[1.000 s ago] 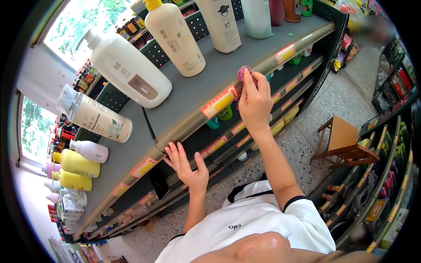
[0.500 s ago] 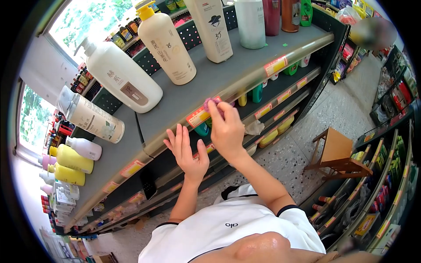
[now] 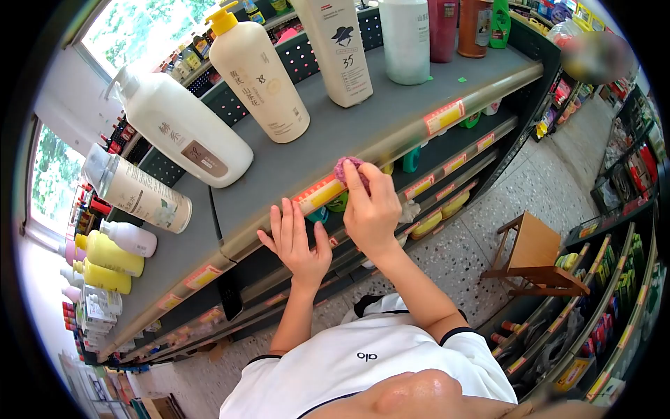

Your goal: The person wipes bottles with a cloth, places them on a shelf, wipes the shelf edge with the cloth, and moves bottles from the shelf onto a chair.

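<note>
My right hand (image 3: 373, 209) pinches a crumpled pink-purple cloth (image 3: 351, 173) and presses it on the front rail of the shelf (image 3: 384, 157), at the right end of a red-and-yellow price label (image 3: 319, 192). Most of the cloth is hidden behind the fingers. My left hand (image 3: 299, 241) is open, fingers stretched upward by the label's left end and holding nothing; whether its fingertips touch the rail I cannot tell. Behind the rail stand a cream pump bottle (image 3: 262, 84), a white pump bottle (image 3: 185, 133) and a tall pale bottle (image 3: 338, 52).
A clear-capped bottle (image 3: 139, 192) and yellow bottles (image 3: 112, 255) stand farther left. A black phone-like object (image 3: 229, 297) is below the rail. Lower shelves hold more goods. A wooden chair (image 3: 534, 244) stands on the speckled floor to the right, near another shelf unit (image 3: 593, 321).
My right hand has moved a little to the right along the rail with the cloth. The left hand stays near the label's left end. The view has shifted slightly.
</note>
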Tool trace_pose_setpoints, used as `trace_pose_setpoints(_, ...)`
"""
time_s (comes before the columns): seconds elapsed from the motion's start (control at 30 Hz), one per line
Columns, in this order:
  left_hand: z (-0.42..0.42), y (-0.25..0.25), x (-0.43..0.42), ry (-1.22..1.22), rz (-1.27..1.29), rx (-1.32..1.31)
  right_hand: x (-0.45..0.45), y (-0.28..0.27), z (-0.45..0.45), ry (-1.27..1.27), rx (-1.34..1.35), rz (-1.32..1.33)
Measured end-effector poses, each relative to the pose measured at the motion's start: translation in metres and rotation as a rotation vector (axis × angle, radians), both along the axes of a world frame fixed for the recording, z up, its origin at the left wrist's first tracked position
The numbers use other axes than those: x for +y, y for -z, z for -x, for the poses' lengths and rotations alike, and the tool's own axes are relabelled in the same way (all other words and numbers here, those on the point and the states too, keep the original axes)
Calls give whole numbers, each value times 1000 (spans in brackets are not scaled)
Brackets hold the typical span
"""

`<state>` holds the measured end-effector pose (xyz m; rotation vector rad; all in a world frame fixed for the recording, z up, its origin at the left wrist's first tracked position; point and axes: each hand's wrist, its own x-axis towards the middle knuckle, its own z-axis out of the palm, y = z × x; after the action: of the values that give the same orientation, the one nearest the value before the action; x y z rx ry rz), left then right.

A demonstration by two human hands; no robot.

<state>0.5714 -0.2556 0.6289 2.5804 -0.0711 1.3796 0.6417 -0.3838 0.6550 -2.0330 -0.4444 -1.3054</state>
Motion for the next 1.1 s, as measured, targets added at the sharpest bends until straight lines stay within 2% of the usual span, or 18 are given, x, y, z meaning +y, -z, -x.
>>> trace_pose_setpoints(0.43,-4,3,0,-16,-11,-51,-42,-6,-35,187,37,-36)
trace_pose_setpoints(0.77,-1,2,0,3,-7,-38,-27,-2,-14,64,104,-105)
trace_pose_setpoints(1.1,-2,2,-1,-12,-7,-36,16,17,18,-120,10,-164)
